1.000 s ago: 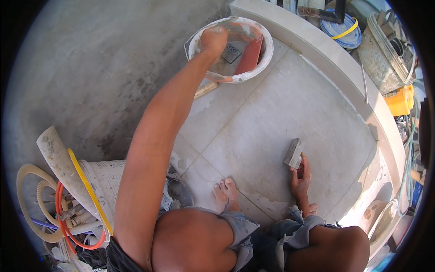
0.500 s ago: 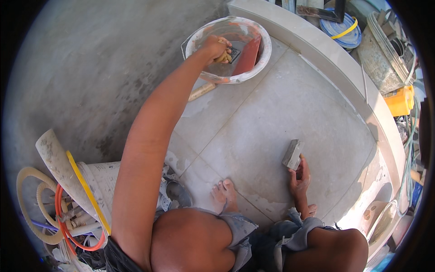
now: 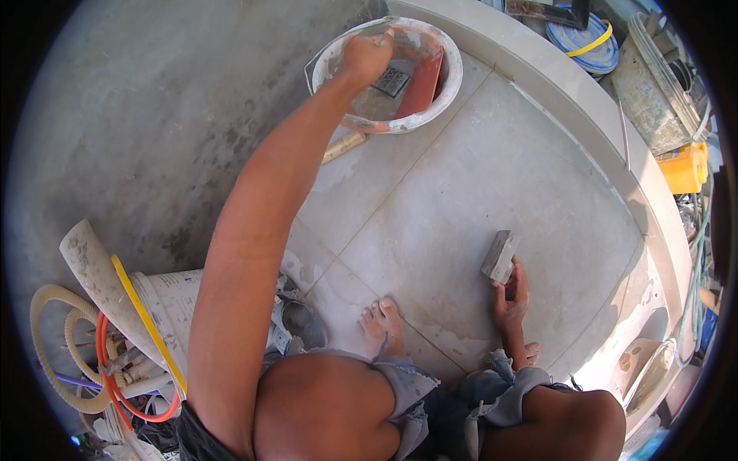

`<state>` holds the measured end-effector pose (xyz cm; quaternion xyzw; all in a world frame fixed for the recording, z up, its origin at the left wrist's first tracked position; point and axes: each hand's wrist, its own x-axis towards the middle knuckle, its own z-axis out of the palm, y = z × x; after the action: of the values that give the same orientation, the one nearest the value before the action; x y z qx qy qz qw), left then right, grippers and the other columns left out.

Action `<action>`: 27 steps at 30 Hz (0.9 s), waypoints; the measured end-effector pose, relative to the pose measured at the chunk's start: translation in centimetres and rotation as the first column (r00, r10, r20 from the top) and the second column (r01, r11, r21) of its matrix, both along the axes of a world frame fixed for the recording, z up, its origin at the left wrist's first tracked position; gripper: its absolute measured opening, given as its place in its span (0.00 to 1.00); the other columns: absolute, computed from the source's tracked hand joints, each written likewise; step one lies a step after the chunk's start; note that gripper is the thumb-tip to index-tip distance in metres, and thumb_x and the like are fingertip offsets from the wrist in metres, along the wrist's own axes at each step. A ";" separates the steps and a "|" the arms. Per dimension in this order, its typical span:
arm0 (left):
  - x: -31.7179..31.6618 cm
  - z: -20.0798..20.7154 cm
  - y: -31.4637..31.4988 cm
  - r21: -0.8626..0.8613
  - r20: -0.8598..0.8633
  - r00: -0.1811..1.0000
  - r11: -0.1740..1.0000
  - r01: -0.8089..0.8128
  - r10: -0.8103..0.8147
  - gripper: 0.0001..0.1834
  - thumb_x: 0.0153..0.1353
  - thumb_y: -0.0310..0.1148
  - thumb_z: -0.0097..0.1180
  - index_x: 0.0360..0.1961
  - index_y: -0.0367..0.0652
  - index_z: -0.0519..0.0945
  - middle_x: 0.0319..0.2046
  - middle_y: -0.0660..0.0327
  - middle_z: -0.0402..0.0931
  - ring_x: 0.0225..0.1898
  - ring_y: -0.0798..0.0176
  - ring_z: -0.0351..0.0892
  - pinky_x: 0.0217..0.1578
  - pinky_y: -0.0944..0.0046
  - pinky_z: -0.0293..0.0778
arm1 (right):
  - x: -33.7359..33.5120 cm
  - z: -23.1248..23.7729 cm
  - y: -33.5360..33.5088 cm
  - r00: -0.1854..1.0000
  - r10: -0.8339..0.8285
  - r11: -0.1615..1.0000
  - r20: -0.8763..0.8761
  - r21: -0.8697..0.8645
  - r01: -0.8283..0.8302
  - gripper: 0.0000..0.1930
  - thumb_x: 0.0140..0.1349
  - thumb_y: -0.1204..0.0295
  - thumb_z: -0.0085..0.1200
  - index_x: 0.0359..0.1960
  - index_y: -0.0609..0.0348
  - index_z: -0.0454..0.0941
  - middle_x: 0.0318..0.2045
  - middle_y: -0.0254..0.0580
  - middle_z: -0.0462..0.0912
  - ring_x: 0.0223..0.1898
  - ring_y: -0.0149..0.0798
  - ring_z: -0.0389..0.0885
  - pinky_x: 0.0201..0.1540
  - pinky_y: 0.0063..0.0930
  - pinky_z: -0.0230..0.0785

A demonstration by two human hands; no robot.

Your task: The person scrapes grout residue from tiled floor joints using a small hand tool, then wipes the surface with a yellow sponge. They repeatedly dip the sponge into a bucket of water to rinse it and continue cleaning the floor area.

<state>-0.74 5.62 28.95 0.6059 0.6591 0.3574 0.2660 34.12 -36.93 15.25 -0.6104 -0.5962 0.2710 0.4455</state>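
Head view shows an oblong block (image 3: 500,255) (dull grey, mottled).

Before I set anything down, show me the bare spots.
Bare tile lies between the bucket, the curb and the gray block in the right hand. Concrete is open left of the bucket. It's crowded around the white pail and beyond the curb.
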 end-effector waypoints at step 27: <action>-2.4 1.9 -1.8 -0.215 -0.003 0.991 0.968 0.130 -0.134 0.45 0.63 0.44 0.76 0.72 0.35 0.64 0.59 0.47 0.78 0.54 0.56 0.83 0.60 0.52 0.78 | -0.5 2.1 1.0 0.998 0.067 0.998 -0.012 0.000 -0.067 0.32 0.64 0.77 0.70 0.71 0.64 0.74 0.41 0.41 0.83 0.36 0.32 0.81 0.39 0.25 0.77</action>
<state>-3.19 3.84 30.85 0.6194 0.6543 0.2605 0.3470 33.64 -35.97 17.34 -0.5885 -0.6138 0.2896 0.4394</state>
